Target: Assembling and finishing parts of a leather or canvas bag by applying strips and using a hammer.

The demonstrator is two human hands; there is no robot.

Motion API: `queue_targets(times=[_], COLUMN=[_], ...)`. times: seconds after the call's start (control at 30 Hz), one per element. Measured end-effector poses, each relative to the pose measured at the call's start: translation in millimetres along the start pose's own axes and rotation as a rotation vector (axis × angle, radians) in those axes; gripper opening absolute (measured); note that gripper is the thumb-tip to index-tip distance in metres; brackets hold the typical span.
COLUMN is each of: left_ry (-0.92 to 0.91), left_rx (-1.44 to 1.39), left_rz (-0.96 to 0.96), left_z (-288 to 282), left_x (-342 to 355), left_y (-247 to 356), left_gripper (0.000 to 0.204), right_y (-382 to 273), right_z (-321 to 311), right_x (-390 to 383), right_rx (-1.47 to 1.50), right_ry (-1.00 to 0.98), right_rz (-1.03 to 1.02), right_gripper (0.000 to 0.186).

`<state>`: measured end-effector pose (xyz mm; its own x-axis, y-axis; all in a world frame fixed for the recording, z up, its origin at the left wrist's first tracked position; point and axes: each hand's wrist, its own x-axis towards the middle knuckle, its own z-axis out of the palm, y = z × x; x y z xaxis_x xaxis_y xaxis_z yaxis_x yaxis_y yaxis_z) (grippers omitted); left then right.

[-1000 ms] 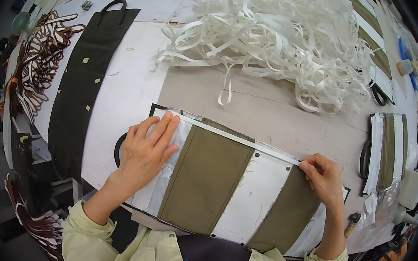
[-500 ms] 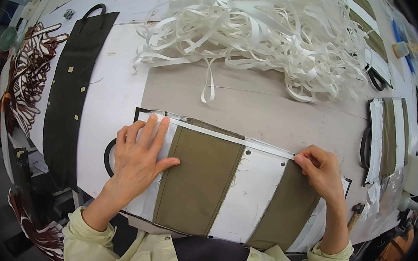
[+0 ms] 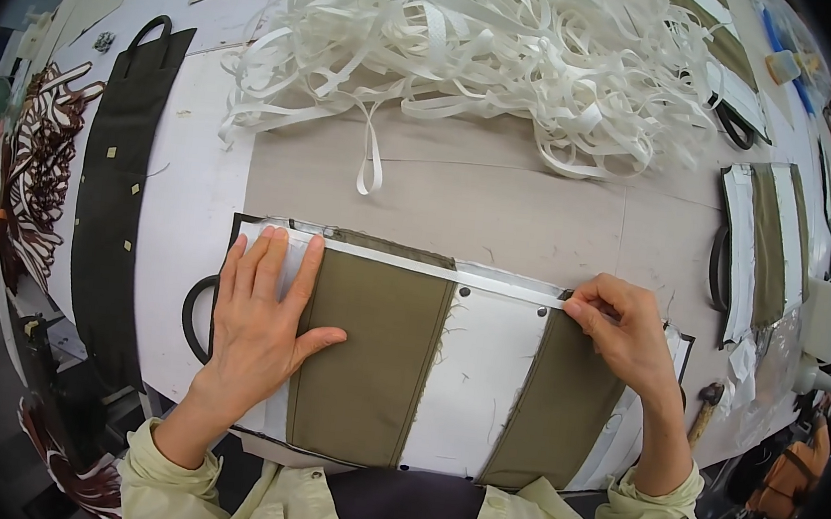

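Note:
A flat bag panel with olive-green (image 3: 356,354) and white (image 3: 469,380) vertical bands lies in front of me, a narrow white tape (image 3: 405,265) along its top edge. My left hand (image 3: 260,315) is spread flat on the panel's left part, fingertips on the tape and thumb stretched out. My right hand (image 3: 609,328) pinches the tape near the right end. Dark snaps (image 3: 464,292) dot the white band. A black handle (image 3: 193,313) sticks out at the panel's left.
A large tangle of white tape (image 3: 475,55) covers the back. A dark-green piece (image 3: 114,190) and striped cords (image 3: 40,163) lie at left; another striped panel (image 3: 767,243), a wooden-handled tool (image 3: 706,413) and a white bottle (image 3: 817,348) at right. Several further items crowd the edges.
My left fingers are spread flatter with the thumb out. My right hand still pinches the tape, its position shifted slightly leftward in view. The surroundings appear shifted as the view has moved.

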<state>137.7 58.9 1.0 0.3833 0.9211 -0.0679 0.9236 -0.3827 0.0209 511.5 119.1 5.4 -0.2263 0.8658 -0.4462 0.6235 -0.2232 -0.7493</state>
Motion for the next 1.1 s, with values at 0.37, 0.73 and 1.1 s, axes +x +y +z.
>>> queue_targets(times=[0.37, 0.73, 1.1], left_ry=[0.060, 0.045, 0.058], left_rx=[-0.018, 0.104, 0.062], left_rz=[0.018, 0.079, 0.182], left_z=[9, 1, -5], left_x=[4, 18, 39], left_y=[9, 32, 66], left_gripper=[0.087, 0.081, 0.081], right_y=[0, 5, 13], right_z=[4, 12, 13], right_x=[-3, -1, 0], right_rx=[-0.073, -0.099, -0.154], right_ry=[0.072, 0.130, 0.136], right_rz=[-0.115, -0.187, -0.232], right_gripper=[0.016, 0.019, 0.018])
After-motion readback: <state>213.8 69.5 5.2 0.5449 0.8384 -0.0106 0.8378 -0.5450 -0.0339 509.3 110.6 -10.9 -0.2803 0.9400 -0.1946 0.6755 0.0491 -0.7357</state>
